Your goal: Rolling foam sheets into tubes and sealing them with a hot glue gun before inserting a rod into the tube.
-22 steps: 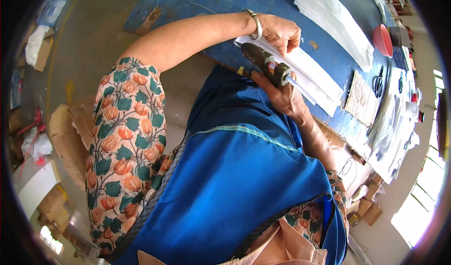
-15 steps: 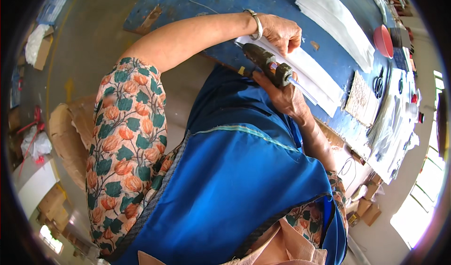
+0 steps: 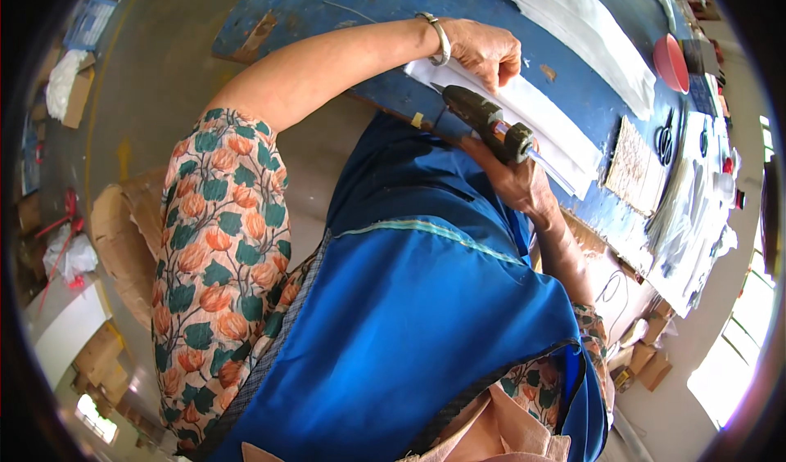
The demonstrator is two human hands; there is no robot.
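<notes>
right hand (image 3: pixel 512 180) | grips glue gun (image 3: pixel 491 123) | left hand (image 3: pixel 485 49) presses white strip (image 3: pixel 536 122) (blue table)

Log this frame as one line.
left hand: pressing white sheet | right hand: gripping glue gun | surface: blue table

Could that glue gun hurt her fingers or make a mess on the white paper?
Maybe. The left hand presses the white sheets quite near the tip of the glue gun held by the right hand, so hot glue or the nozzle might touch her fingers. The sheets lie at the edge of the blue table, so they could slip. A stray drip might also spoil the top sheet.
</notes>
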